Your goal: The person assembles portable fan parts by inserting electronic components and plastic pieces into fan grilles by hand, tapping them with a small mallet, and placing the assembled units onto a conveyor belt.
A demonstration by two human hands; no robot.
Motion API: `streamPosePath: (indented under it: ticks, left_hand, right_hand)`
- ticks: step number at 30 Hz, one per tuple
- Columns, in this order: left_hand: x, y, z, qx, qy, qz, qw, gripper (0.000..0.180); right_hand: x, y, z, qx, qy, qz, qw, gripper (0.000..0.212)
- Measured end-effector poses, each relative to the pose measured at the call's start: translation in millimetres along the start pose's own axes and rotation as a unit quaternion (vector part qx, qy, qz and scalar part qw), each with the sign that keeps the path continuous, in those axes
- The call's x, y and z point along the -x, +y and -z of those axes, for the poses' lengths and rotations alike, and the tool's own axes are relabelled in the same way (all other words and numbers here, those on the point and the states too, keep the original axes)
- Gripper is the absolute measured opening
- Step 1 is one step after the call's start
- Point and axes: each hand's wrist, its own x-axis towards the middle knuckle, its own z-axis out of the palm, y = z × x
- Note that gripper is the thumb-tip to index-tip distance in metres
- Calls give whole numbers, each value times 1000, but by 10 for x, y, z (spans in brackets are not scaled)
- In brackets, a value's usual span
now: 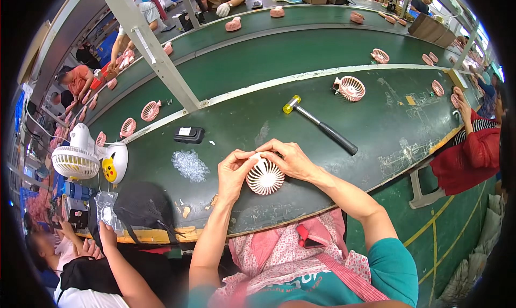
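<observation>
A round pale-pink fan housing (265,180) with radial slats rests on the dark green bench in front of me. My left hand (234,172) pinches its upper left rim with closed fingers. From the upper right, my right hand (287,158) grips the same rim, thumb and fingertips meeting close to the left ones. Whatever small part may lie between the fingertips is hidden. Left of my hands is a heap of small clear plastic pieces (190,166). Beyond it lies a black case (188,135) with a white label.
A mallet (325,126) with a yellow head lies ahead to the right, near another pink fan housing (351,88). A white desk fan (76,160) and black bag (144,208) sit left. Pink housings dot the green conveyor (258,50). Co-workers sit on both sides.
</observation>
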Motion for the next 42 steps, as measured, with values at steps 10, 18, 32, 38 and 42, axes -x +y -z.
streamPosePath:
  ticks: [10,18,32,38,42]
  left_hand:
    - [7,-68,59,140,39,86,986,15]
    - [-57,-123,28,183,45,106,976,16]
    - [-70,-395,-39,-74,156,-88,981,26]
    - [-91,-453,-115,-205,107,-112,966,20]
    - [-83,-471,-182,-247,75,-129,957,21]
  right_hand:
    - [-12,-8,40,74,59,56,994,11]
    - [-6,7,59,26,64,-7,998,12]
    - [-572,229,327,-88,228,-40,969,7]
    - [-1242,925,549,245,285,67,924,21]
    - [-1547,1171,175,242,167,88,952,30]
